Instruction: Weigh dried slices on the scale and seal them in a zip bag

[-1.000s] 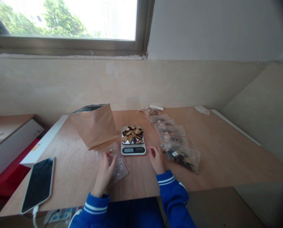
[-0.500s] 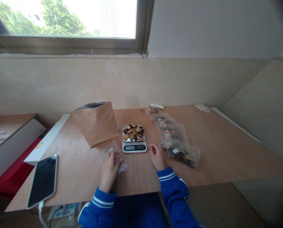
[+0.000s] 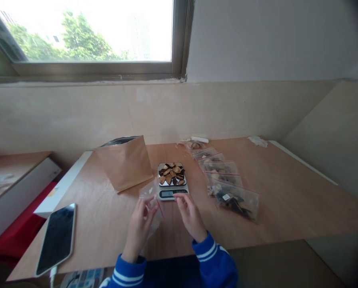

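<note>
- Clock directions were read from the scale (image 3: 173,195), with 12 o'clock set toward the wall (image 3: 227,110).
- The scale was placed near the middle of the bench (image 3: 287,200), its display turned toward 6 o'clock.
- Dried slices (image 3: 172,174), dark-edged and tan inside, were heaped on the scale's plate; the digits on the display were too blurred to be read.
- A plastic bag (image 3: 149,191) with a red strip was held at 7 o'clock by the left hand (image 3: 151,203), which was clamped on it between thumb and fingers.
- The right hand (image 3: 178,199) was held at 5 o'clock, its fingertips overlapping the display's edge in view; whether the scale was touched could not be told, nor whether thumb and finger were together or slightly apart.
- Filled bags (image 3: 239,204) were laid overlapping in a row from 1 to 4 o'clock; a white label was seen on the nearest one.
- Beyond that row, at 1 o'clock, another bag (image 3: 194,145) was set beside a white roll (image 3: 200,139).
- A brown pouch (image 3: 126,165) was stood open-topped at 10 o'clock.
- A phone (image 3: 57,238) was laid at 8 o'clock, a white cable (image 3: 53,273) plugged into its near end.
- A crumpled tissue (image 3: 258,141) was seen at 2 o'clock, by the far edge.
</note>
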`<state>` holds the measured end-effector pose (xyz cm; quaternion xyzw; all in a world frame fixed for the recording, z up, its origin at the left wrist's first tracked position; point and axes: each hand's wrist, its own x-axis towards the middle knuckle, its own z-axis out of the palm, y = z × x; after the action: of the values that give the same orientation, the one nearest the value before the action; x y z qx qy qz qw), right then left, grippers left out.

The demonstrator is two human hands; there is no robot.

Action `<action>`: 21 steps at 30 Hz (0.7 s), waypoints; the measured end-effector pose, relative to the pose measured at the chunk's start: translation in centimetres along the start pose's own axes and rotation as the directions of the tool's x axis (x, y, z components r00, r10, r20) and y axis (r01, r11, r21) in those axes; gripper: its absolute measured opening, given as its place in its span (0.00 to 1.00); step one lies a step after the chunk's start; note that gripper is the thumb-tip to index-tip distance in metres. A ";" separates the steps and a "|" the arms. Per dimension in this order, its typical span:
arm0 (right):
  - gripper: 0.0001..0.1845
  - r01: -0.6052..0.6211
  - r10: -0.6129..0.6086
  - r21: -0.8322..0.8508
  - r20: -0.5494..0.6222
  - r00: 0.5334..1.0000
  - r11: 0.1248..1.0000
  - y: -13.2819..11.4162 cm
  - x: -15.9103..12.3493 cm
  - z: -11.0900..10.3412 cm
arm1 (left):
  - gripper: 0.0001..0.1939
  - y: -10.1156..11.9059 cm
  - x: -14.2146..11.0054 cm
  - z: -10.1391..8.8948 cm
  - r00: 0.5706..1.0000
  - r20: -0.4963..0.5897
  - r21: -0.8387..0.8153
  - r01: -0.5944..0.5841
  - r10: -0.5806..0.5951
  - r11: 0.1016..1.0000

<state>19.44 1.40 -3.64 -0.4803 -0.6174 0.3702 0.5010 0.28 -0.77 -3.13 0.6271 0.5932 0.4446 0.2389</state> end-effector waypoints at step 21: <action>0.20 -0.253 0.256 0.397 0.044 0.966 0.882 -2.4 -2.3 0.1 | 0.13 4.1 0.3 2.0 0.992 -0.078 -0.252 -0.119 0.102 0.960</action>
<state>18.94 -1.43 -2.05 -0.4464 -0.4580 0.5487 0.5385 4.06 -0.79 -0.66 0.6085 0.5021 0.5500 0.2738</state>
